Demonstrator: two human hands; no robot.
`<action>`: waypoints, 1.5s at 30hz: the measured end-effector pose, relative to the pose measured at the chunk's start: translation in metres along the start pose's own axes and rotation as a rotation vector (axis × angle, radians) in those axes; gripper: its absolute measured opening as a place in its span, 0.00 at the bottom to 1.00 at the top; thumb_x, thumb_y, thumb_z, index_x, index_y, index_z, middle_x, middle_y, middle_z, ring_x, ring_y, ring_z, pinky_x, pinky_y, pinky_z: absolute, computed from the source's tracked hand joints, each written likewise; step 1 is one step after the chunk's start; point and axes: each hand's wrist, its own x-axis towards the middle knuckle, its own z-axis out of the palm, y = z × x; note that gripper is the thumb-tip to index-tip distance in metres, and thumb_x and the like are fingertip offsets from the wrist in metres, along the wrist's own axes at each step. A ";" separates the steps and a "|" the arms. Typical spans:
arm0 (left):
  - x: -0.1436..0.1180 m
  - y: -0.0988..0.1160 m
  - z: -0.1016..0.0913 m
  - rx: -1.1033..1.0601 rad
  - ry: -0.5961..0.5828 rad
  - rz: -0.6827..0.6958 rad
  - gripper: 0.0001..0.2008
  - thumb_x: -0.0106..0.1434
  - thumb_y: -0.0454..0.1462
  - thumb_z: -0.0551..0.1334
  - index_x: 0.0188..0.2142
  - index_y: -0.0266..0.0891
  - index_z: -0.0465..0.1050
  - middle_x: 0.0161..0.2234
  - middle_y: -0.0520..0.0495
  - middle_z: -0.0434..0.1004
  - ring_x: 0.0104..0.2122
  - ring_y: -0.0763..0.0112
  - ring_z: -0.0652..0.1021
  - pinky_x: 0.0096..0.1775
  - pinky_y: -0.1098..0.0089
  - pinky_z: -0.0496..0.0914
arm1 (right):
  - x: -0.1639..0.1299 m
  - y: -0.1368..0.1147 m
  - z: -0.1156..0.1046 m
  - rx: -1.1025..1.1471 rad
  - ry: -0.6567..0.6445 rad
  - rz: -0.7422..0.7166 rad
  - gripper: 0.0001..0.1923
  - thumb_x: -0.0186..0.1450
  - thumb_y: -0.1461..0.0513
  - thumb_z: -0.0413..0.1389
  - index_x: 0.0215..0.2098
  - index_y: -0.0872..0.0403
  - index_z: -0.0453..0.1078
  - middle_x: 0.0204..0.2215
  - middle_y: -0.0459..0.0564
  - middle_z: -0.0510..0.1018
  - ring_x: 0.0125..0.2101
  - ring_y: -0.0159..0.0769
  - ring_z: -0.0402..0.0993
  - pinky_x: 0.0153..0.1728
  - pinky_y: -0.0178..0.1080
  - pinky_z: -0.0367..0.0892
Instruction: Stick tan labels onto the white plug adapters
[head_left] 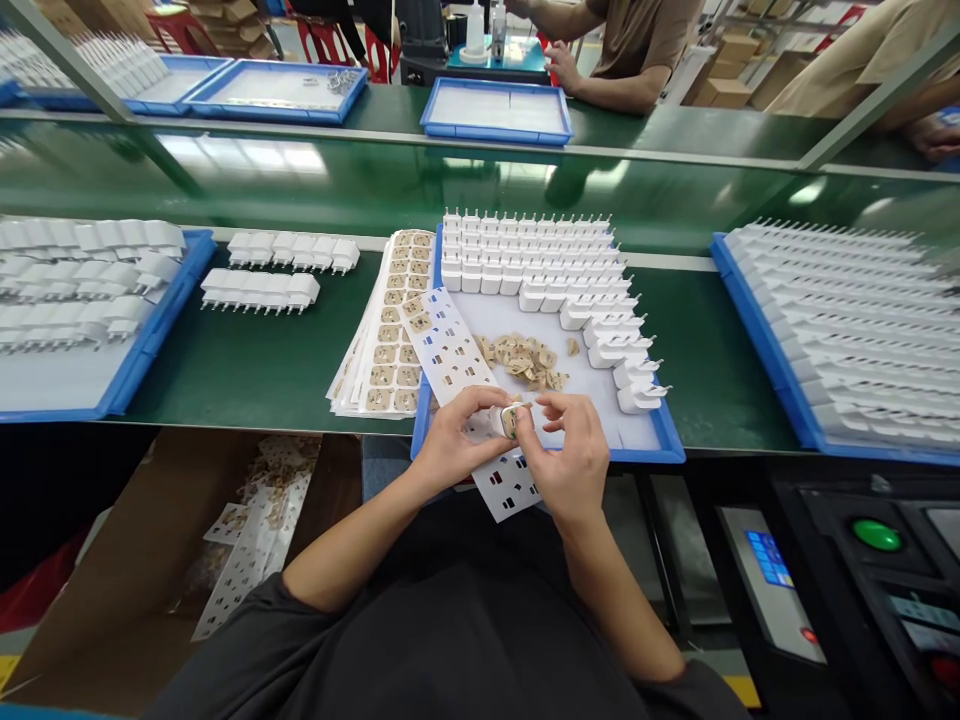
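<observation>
While your left hand (450, 440) grips a small white plastic charger plug (504, 421) from the side, your right hand (571, 450) pinches in on it from the other side, thumb and forefinger narrowed onto a beige square sticker (511, 418) sitting on the plug's face. Both hands meet over the near edge of the blue shallow plastic tray (667, 440) on the green table (262, 370). Just under your hands lies a white punched-out backing sheet (457, 355), running from your wrists up and away to the left. Just beyond your fingertips sits a loose heap of beige peeled scraps (525, 360) on the tray floor, and farther out stand rows of white plugs (532, 255), curving down toward your right hand. To the left of your left hand, a fanned stack of sticker sheets (390, 330) overlaps the tray's edge. Well off to your right is another blue tray of white plugs (847, 320).
</observation>
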 end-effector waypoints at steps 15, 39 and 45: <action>-0.001 0.002 0.005 0.222 0.110 0.383 0.18 0.58 0.29 0.71 0.46 0.44 0.72 0.47 0.44 0.77 0.48 0.62 0.78 0.51 0.59 0.74 | -0.001 -0.001 0.022 0.992 -0.163 0.659 0.03 0.60 0.63 0.61 0.33 0.49 0.76 0.38 0.46 0.77 0.45 0.38 0.72 0.48 0.40 0.67; -0.003 -0.008 0.004 -0.046 0.080 0.155 0.18 0.58 0.35 0.74 0.46 0.42 0.73 0.47 0.42 0.76 0.51 0.61 0.78 0.51 0.59 0.75 | 0.015 0.015 -0.015 0.339 -0.209 -0.059 0.05 0.69 0.64 0.59 0.42 0.47 0.73 0.40 0.49 0.78 0.45 0.41 0.73 0.49 0.47 0.68; -0.002 -0.004 0.004 0.074 0.074 0.270 0.16 0.59 0.33 0.73 0.46 0.43 0.74 0.46 0.42 0.77 0.49 0.61 0.79 0.51 0.57 0.74 | 0.016 0.019 0.000 0.668 -0.429 0.369 0.04 0.67 0.58 0.60 0.40 0.47 0.76 0.40 0.47 0.78 0.41 0.38 0.75 0.43 0.41 0.70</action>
